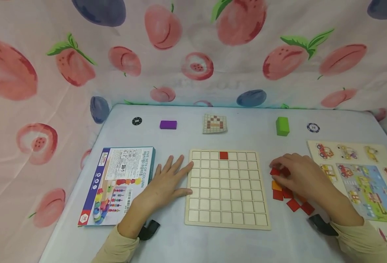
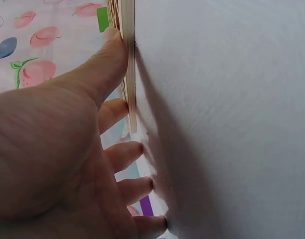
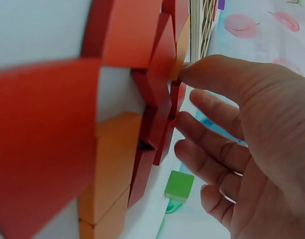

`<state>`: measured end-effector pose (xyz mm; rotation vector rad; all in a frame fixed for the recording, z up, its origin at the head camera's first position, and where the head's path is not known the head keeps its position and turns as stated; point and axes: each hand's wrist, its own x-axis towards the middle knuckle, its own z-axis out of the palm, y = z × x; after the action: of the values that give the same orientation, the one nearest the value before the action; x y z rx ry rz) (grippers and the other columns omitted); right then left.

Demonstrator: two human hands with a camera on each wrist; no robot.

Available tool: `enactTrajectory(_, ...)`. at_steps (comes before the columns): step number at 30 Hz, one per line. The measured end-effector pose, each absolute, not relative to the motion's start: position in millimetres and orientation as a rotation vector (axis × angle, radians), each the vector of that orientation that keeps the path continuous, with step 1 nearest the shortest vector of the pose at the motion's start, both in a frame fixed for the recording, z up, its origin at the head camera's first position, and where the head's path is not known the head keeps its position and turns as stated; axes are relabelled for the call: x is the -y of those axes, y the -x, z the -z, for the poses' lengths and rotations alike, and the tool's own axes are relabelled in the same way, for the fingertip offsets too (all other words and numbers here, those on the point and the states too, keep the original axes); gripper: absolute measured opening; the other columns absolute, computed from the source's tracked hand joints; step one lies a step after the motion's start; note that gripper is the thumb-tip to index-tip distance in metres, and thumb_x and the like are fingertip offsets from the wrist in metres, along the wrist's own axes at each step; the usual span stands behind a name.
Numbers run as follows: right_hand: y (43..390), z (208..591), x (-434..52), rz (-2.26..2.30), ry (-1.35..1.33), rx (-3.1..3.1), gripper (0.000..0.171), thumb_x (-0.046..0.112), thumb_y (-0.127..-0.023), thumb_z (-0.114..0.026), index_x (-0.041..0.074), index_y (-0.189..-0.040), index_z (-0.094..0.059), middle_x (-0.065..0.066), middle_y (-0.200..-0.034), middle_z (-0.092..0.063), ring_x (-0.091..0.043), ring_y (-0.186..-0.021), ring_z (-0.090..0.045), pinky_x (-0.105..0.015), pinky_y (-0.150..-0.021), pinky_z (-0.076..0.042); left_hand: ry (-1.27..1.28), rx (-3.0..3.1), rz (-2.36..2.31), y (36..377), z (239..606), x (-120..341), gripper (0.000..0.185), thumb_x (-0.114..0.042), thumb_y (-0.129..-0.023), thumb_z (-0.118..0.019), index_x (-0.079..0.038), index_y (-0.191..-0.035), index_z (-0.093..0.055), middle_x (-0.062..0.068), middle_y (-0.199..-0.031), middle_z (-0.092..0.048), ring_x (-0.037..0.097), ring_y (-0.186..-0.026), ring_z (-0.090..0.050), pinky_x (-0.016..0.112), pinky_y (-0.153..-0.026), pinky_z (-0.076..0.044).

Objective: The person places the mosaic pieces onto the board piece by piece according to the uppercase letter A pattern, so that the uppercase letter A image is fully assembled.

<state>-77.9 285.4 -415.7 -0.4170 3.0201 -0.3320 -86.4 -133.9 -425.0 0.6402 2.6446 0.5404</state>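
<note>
A square wooden grid board (image 1: 226, 190) lies flat, with one red tile (image 1: 223, 155) in a top-row cell. My left hand (image 1: 162, 186) rests spread at the board's left edge; its thumb and index finger touch that edge. My right hand (image 1: 300, 175) is over a cluster of tiles right of the board. Its thumb and fingertips are apart around a red tile (image 1: 274, 171), and the thumb tip reaches an orange tile (image 1: 276, 186). More red tiles (image 3: 147, 119) and orange tiles (image 3: 112, 164) lie close by, partly hidden under this hand in the head view.
A pattern card (image 1: 214, 124) stands behind the board, between a purple block (image 1: 168, 125) and a green block (image 1: 282, 126). Two round chips, one black (image 1: 137, 121), one blue-white (image 1: 313, 128), lie outward. A box (image 1: 114, 193) is at left, a picture puzzle (image 1: 371, 190) at right.
</note>
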Motion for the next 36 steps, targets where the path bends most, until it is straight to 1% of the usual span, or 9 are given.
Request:
enactTrajectory(3,77.9,415.1,-285.6,0.314,0.374,-3.012,0.031,0.027,-0.087,-0.086,0.014,-0.113,-0.079,-0.006,-0.107,-0.077,-0.022,-0.095,-0.066,-0.049,-0.086,-0.050,-0.639,-2.639,-0.542,86.2,424.8,134.2,0.081,-0.048,-0.101,-0.070,-0.024,-0.169,-0.034,0.013,-0.181,-0.015,0.045,-0.168,-0.004,0.076,-0.129,-0.011)
enactTrajectory(6,78.4,414.8,-285.2,0.306,0.370,-3.021,0.029,0.026,-0.086,-0.087,0.014,-0.112,-0.080,-0.007,-0.107,-0.077,-0.023,-0.095,-0.065,-0.048,-0.085,-0.049,-0.640,-2.637,-0.539,86.0,424.0,134.2,0.081,-0.048,-0.101,-0.069,-0.024,-0.169,-0.033,0.013,-0.181,-0.014,0.045,-0.168,-0.004,0.077,-0.129,-0.011)
enactTrajectory(11,82.6,412.2,-277.3,0.330,0.424,-3.062,0.026,0.028,-0.087,-0.087,0.017,-0.109,-0.079,-0.004,-0.104,-0.076,-0.020,-0.091,-0.062,-0.043,-0.082,-0.047,-0.641,-2.640,-0.547,86.1,422.4,135.0,0.080,-0.048,-0.101,-0.070,-0.023,-0.169,-0.034,0.013,-0.181,-0.014,0.046,-0.168,-0.004,0.078,-0.128,-0.011)
enactTrajectory(16,90.2,410.0,-260.2,0.389,0.520,-3.064,0.024,0.026,-0.088,-0.086,0.018,-0.109,-0.079,-0.005,-0.109,-0.077,-0.023,-0.097,-0.065,-0.047,-0.086,-0.049,-0.643,-2.641,-0.559,86.5,423.2,135.2,0.081,-0.047,-0.101,-0.070,-0.023,-0.169,-0.034,0.013,-0.181,-0.015,0.046,-0.168,-0.004,0.078,-0.128,-0.011)
enactTrajectory(19,95.2,410.1,-247.7,0.420,0.588,-3.057,0.021,0.024,-0.089,-0.085,0.019,-0.108,-0.079,-0.004,-0.110,-0.078,-0.024,-0.101,-0.067,-0.049,-0.089,-0.051,-0.646,-2.643,-0.558,86.6,424.5,135.0,0.081,-0.047,-0.101,-0.071,-0.023,-0.169,-0.034,0.013,-0.181,-0.015,0.046,-0.168,-0.004,0.079,-0.128,-0.011)
enactTrajectory(22,101.1,411.1,-234.3,0.450,0.650,-3.038,0.020,0.023,-0.089,-0.084,0.019,-0.108,-0.079,-0.003,-0.109,-0.078,-0.023,-0.102,-0.068,-0.049,-0.090,-0.052,-0.653,-2.646,-0.554,86.4,425.2,134.9,0.081,-0.047,-0.100,-0.071,-0.023,-0.168,-0.035,0.014,-0.181,-0.016,0.047,-0.168,-0.005,0.079,-0.127,-0.012)
enactTrajectory(25,107.2,412.6,-220.7,0.478,0.718,-3.010,0.019,0.021,-0.090,-0.083,0.020,-0.109,-0.080,-0.001,-0.109,-0.078,-0.022,-0.102,-0.068,-0.046,-0.090,-0.051,-0.655,-2.648,-0.554,86.2,425.9,135.2,0.081,-0.047,-0.100,-0.071,-0.023,-0.168,-0.035,0.014,-0.180,-0.016,0.047,-0.167,-0.006,0.079,-0.127,-0.012)
enactTrajectory(28,113.0,414.1,-208.5,0.491,0.769,-2.994,0.016,0.020,-0.090,-0.083,0.021,-0.106,-0.081,0.001,-0.106,-0.078,-0.021,-0.101,-0.068,-0.042,-0.088,-0.050,-0.652,-2.646,-0.557,86.0,425.9,135.2,0.081,-0.047,-0.100,-0.071,-0.023,-0.168,-0.035,0.014,-0.180,-0.016,0.047,-0.167,-0.006,0.079,-0.127,-0.012)
enactTrajectory(36,119.2,414.2,-190.1,0.547,0.747,-2.976,0.011,0.019,-0.088,-0.087,0.022,-0.098,-0.085,0.005,-0.105,-0.080,-0.022,-0.100,-0.071,-0.046,-0.093,-0.055,-0.652,-2.656,-0.559,86.2,424.3,134.9,0.081,-0.047,-0.099,-0.072,-0.023,-0.168,-0.036,0.015,-0.180,-0.018,0.048,-0.167,-0.008,0.080,-0.126,-0.013)
